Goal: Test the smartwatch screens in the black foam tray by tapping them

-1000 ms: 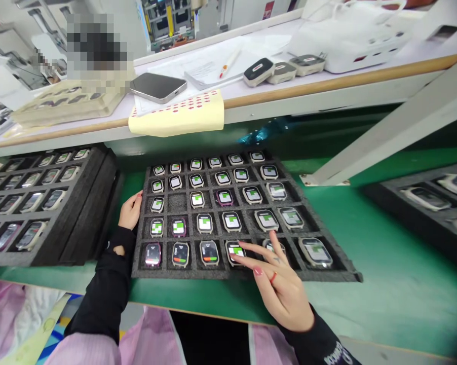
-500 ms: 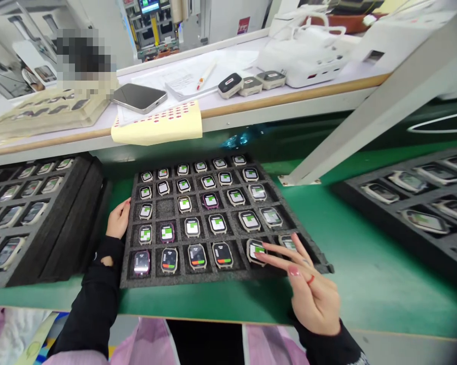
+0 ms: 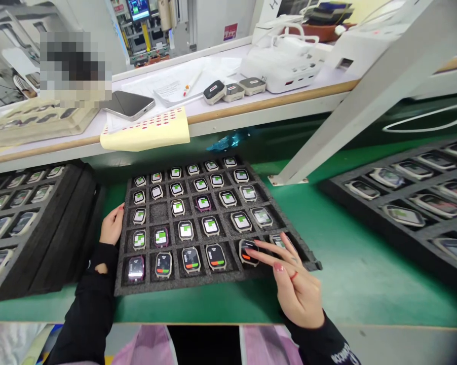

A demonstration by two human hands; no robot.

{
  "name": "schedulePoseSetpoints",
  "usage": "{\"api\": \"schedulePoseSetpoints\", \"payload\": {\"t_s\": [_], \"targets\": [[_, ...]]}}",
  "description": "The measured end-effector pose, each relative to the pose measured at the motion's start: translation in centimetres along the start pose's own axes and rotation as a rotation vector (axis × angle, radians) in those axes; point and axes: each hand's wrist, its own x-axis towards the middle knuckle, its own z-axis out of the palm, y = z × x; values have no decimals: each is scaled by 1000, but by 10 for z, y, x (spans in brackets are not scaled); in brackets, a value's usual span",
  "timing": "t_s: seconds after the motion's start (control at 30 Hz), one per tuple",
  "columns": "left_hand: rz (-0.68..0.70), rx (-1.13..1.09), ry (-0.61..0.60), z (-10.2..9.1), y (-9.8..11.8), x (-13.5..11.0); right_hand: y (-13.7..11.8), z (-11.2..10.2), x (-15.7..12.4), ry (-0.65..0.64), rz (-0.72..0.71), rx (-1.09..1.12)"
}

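Smartwatch bodies, strapless, seated one per pocket in a black foam tray point(image 3: 213, 285) on the green bench mat point(image 3: 350, 263). The right hand point(image 3: 295, 291) lies open over the tray's near right corner, fingers spread apart and gripping nothing. Its forefinger tip rests on the lit screen of the front-row smartwatch point(image 3: 246, 252), fifth from the left. The left hand point(image 3: 112, 228) lies flat and open against the tray's left edge, fingers loosely together, holding nothing. Most screens show green and white; the front row shows dark faces with red or green bars. One empty pocket point(image 3: 158, 211) sits in the second column. A left tray stack point(image 3: 57, 238) and a right tray point(image 3: 369, 203) flank the scene; a phone point(image 3: 129, 105) and a sticker sheet point(image 3: 148, 131) lie on the raised shelf behind. Judged handling: the watch is small, light and rigid, and its smooth glass face probably smudges or scratches easily. It is best pinched by its two case sides and lifted straight out of the foam. The tray looks soft and bendable, wanting support at both edges
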Motion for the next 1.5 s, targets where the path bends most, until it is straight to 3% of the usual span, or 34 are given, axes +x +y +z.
{"api": "schedulePoseSetpoints", "payload": {"t_s": [0.37, 0.63, 0.83, 1.1, 1.3, 1.5], "targets": [[-10, -7, -2, 0, 0, -1, 2, -3, -2, -54, -39, 16], [-8, -6, 0, -1, -2, 1, 3, 0, -3, -10, -6, 24], [-17, -21, 0, 0, -3, 1, 4, -1, -3, -83, -16, -21], [-25, -29, 5, 0, -3, 2, 5, -10, 5, 33, 95, -87], [-32, -24, 6, 0, 0, 1, 9, -14, 15, -98, 149, -235], [-29, -11, 5, -1, 1, 0, -1, -10, 21, -166, 194, -189]]}}
